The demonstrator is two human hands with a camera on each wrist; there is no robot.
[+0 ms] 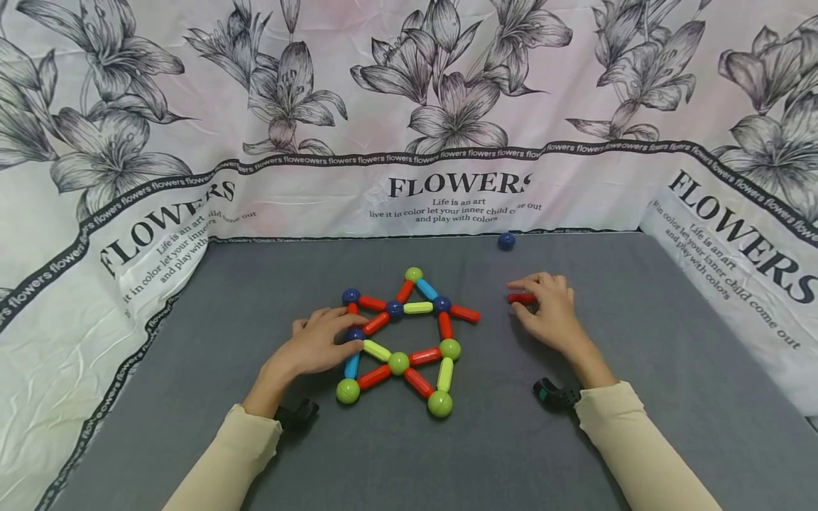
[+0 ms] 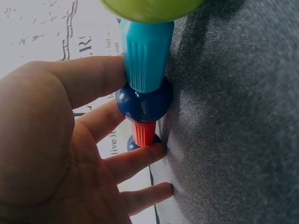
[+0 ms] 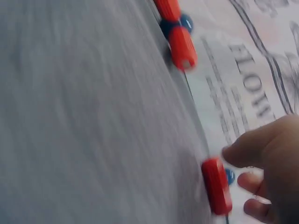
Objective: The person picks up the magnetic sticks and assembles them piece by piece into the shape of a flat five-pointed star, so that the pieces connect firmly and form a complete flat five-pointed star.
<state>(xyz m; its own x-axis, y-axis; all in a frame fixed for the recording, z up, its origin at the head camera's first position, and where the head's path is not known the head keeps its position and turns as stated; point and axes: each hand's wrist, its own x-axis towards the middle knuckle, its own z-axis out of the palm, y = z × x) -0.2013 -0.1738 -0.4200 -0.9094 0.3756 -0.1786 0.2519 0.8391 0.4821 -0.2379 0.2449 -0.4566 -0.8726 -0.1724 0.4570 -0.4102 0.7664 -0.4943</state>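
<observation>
A flat frame of magnetic rods and balls lies on the grey table (image 1: 486,454), with red, blue and yellow-green rods joined at dark blue and green balls. My left hand (image 1: 322,342) is at its left side, where thumb and forefinger pinch a dark blue ball (image 2: 144,102). A blue rod (image 2: 145,56) and a red rod (image 2: 144,133) meet at that ball. Right of the frame, my right hand (image 1: 548,312) hovers around a loose red rod (image 3: 217,186), thumb and fingers spread apart close beside it. One red rod (image 1: 465,313) sticks out from the frame's right side with a free end.
A loose dark blue ball (image 1: 506,241) sits at the table's back edge, beyond my right hand. White flowered cloth (image 1: 460,199) rises behind the table and along both sides. Black straps (image 1: 554,394) with cameras are on my wrists.
</observation>
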